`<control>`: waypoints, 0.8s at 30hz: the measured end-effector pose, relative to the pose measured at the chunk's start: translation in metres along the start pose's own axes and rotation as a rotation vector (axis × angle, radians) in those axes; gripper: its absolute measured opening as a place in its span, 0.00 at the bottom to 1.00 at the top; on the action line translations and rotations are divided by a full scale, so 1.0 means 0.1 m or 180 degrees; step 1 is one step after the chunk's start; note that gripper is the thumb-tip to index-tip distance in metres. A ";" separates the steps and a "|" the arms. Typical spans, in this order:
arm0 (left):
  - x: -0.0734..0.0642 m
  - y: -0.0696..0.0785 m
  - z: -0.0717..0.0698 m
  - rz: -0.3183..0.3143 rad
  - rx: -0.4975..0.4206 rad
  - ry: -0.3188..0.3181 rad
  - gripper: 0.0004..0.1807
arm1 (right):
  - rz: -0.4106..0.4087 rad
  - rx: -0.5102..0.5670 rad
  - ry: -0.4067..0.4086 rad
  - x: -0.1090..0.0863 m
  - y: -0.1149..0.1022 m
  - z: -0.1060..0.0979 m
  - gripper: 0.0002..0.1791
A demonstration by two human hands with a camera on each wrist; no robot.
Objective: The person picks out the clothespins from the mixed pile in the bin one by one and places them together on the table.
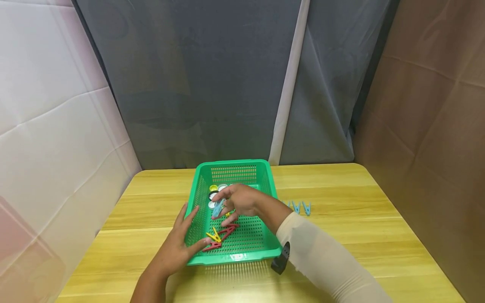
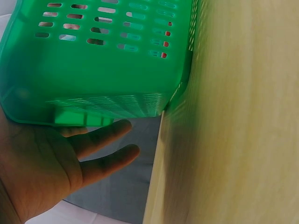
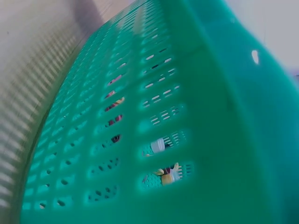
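Note:
A green plastic basket [image 1: 235, 257] stands on the table. My left hand [image 1: 175, 248] holds its near left rim, thumb inside and two fingers stretched along the outer wall. Inside the basket, my right hand [image 1: 242, 201] pinches a light blue clothespin [image 1: 218, 209] between thumb and fingers, above the left part of the floor. Red clothespins [image 1: 229, 230] and a yellow clothespin [image 1: 214, 235] lie near the front left corner. Several round caps, among them a yellow cap [image 1: 214, 187] and a black-rimmed one [image 1: 213, 195], lie beyond the fingers. The right wrist view shows mostly the basket wall [image 3: 215, 140].
On the wooden table [image 1: 341, 244], light blue clothespins [image 1: 306, 208] lie in a row right of the basket, partly behind my right forearm. A black strap [image 1: 280, 259] hangs at that sleeve. Grey cloth [image 1: 189, 84] hangs behind the table, with cloth walls on both sides.

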State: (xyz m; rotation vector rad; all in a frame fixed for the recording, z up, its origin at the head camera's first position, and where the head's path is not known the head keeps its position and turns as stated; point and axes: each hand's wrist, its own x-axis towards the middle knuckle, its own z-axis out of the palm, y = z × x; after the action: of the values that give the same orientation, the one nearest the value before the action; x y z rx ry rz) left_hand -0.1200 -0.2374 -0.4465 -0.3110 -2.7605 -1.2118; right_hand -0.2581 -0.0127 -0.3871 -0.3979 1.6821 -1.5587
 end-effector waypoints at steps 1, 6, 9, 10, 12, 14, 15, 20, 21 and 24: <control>0.00 0.00 0.00 0.0004 0.0007 0.0004 0.52 | -0.0002 0.0143 0.0008 0.00 0.00 -0.01 0.24; 0.00 0.00 0.01 0.0008 0.0012 0.0019 0.52 | -0.0010 0.0596 0.0102 0.03 0.01 -0.04 0.24; 0.00 0.01 0.00 0.0008 0.0014 0.0022 0.52 | -0.0062 0.0625 0.0199 0.03 0.01 -0.06 0.22; 0.00 0.01 0.00 0.0009 0.0015 0.0022 0.52 | -0.0087 0.0600 0.0223 0.03 0.01 -0.06 0.22; 0.00 0.02 0.00 0.0008 0.0012 0.0021 0.52 | -0.0136 0.0526 0.0243 0.02 0.01 -0.07 0.23; 0.01 0.02 0.00 0.0004 0.0004 0.0014 0.52 | -0.0186 0.0410 0.0244 0.00 0.01 -0.07 0.26; 0.01 0.01 -0.01 -0.0002 -0.0002 0.0006 0.52 | -0.0213 0.0340 0.0233 -0.01 0.02 -0.07 0.27; 0.01 0.00 -0.01 -0.0025 0.0001 -0.0011 0.53 | -0.0332 0.0049 0.0242 -0.04 0.03 -0.08 0.32; 0.01 0.00 -0.01 -0.0030 -0.0001 -0.0014 0.53 | -0.0349 0.0003 0.0254 -0.04 0.03 -0.08 0.32; 0.01 0.00 -0.01 -0.0029 -0.0016 -0.0019 0.53 | -0.0376 -0.0089 0.0272 -0.06 0.03 -0.07 0.33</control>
State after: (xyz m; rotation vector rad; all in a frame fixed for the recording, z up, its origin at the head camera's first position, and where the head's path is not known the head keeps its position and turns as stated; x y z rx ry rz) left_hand -0.1205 -0.2385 -0.4455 -0.3032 -2.7675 -1.2220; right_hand -0.2586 -0.0028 -0.3885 -0.4582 1.7753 -1.6602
